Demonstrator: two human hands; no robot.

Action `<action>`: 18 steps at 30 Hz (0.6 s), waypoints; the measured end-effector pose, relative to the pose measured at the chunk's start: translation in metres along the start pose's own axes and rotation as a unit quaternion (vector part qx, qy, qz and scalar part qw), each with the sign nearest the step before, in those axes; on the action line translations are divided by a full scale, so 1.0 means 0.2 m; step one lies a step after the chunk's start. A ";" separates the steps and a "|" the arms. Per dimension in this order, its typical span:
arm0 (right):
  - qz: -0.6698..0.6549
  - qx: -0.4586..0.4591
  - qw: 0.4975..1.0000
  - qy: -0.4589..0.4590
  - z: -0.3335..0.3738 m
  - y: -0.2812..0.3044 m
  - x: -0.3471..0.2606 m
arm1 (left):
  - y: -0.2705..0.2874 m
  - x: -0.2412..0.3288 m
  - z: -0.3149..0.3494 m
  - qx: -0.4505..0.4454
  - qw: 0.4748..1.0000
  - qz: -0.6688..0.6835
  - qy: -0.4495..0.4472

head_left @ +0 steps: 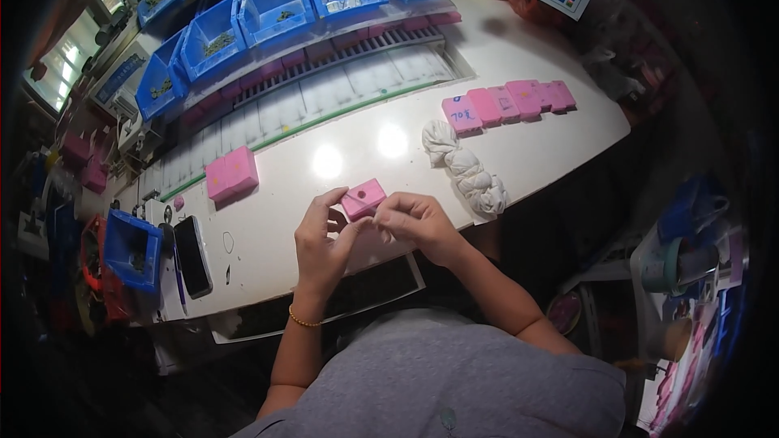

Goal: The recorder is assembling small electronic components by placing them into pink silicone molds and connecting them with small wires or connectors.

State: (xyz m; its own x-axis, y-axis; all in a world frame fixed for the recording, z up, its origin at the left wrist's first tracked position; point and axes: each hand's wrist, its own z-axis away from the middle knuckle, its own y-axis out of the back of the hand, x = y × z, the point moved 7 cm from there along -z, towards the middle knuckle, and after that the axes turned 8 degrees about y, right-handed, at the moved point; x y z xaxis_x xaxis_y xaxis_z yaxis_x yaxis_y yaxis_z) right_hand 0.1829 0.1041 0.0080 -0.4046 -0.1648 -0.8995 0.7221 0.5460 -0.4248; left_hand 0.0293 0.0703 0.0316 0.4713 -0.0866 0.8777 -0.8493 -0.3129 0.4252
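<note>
My left hand [323, 237] and my right hand [414, 223] meet fingertip to fingertip over the front of the white table [519, 154]. Between the fingertips there seems to be something tiny, too small to make out. Just beyond them a small pink box [364, 197] with a dark hole in its top lies on the table, close to my right fingers. I cannot tell whether either hand touches it. A gold bracelet sits on my left wrist.
Two pink boxes [231, 173] lie to the left, a row of several pink boxes [507, 102] to the right. A knotted white cloth [466, 169] lies right of my hands. Blue bins [280, 4] line the back; a phone [193, 255] and a blue bin [130, 247] sit left.
</note>
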 end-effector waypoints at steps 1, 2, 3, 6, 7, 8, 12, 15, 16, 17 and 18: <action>-0.032 0.008 0.999 0.000 0.00 0.04 0.03 | 0.00 0.03 0.00 -0.009 0.999 -0.005 -0.034; -0.033 0.009 0.999 0.000 -0.01 0.05 0.05 | 0.00 0.05 0.01 -0.018 0.997 -0.010 -0.069; -0.102 0.049 0.994 0.003 -0.01 0.07 0.07 | -0.01 0.04 0.01 -0.020 0.997 -0.010 -0.069; -0.169 0.094 0.981 0.011 -0.01 0.11 0.12 | -0.03 0.04 0.02 -0.005 0.996 -0.017 -0.090; -0.138 0.114 0.983 0.035 0.00 0.12 0.13 | -0.04 0.05 0.02 -0.001 0.996 -0.035 -0.086; -0.107 0.134 0.983 0.058 0.00 0.14 0.12 | -0.05 0.05 0.02 0.003 0.995 -0.054 -0.082; -0.182 0.185 0.962 0.085 -0.02 0.23 0.09 | -0.06 0.08 0.01 0.003 0.993 -0.059 -0.106; 0.006 0.220 0.975 0.039 -0.04 0.30 0.01 | -0.06 -0.05 0.01 -0.034 0.996 0.084 -0.013; 0.005 0.220 0.975 0.039 -0.06 0.31 0.02 | -0.05 -0.10 0.01 -0.031 0.992 0.117 0.034; 0.225 0.190 0.951 0.092 -0.08 0.31 -0.04 | -0.04 -0.14 0.01 -0.028 0.985 0.150 0.081; 0.434 0.152 0.877 0.140 -0.09 0.28 -0.09 | -0.04 -0.14 0.01 -0.029 0.985 0.150 0.081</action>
State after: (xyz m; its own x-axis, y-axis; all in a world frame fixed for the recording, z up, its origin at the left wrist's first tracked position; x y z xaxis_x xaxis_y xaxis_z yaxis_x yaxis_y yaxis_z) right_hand 0.2200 0.1531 0.0012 0.2805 0.4365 -0.8548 0.9250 0.1150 0.3623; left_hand 0.0236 0.0730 0.0039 0.1570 -0.0139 0.9875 -0.9592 -0.2403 0.1491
